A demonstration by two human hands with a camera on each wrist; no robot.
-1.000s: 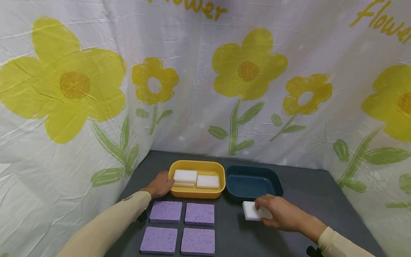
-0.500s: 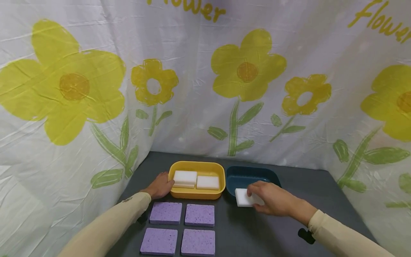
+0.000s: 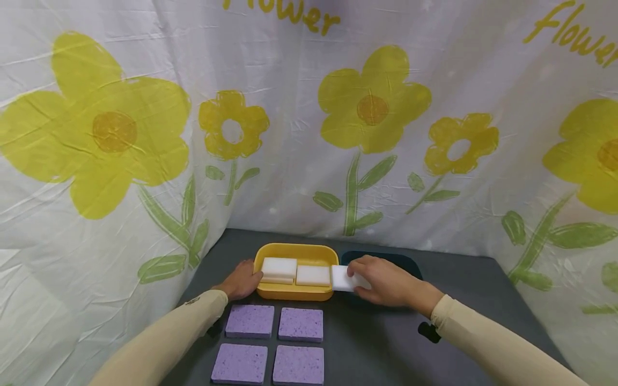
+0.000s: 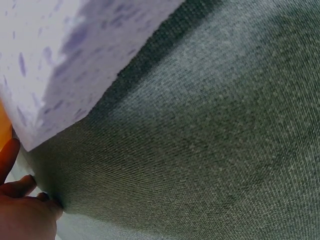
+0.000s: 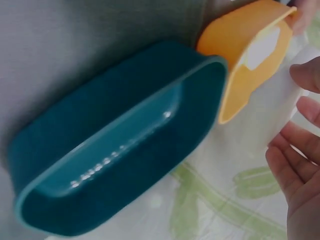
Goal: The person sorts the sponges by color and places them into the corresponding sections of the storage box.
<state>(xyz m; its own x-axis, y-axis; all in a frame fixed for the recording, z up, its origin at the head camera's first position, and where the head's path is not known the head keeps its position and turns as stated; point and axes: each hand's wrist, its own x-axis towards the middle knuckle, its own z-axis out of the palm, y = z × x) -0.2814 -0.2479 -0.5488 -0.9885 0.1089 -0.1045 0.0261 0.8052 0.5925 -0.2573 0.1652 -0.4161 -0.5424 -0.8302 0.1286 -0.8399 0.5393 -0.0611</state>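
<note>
My right hand (image 3: 386, 281) pinches a white sponge block (image 3: 340, 279) between thumb and fingers. The block hangs over the right rim of the yellow tub (image 3: 296, 294), overlapping it in the head view. Inside that tub lie white blocks: a stack (image 3: 279, 268) on the left and another block (image 3: 313, 275) beside it. At the tub's left end my left hand (image 3: 243, 281) grips the wall, thumb at the rim. The right wrist view shows the dark teal tub (image 5: 115, 100) below my right hand, with nothing inside it.
Several purple speckled sponges (image 3: 249, 320) lie in two rows on the dark table (image 3: 463, 300), in front of the yellow tub. A flower-printed curtain (image 3: 289, 187) hangs behind the table and along its sides.
My right hand has carried the white block up and left, from in front of the teal tub to the yellow tub's right rim. The left hand has stayed put.
</note>
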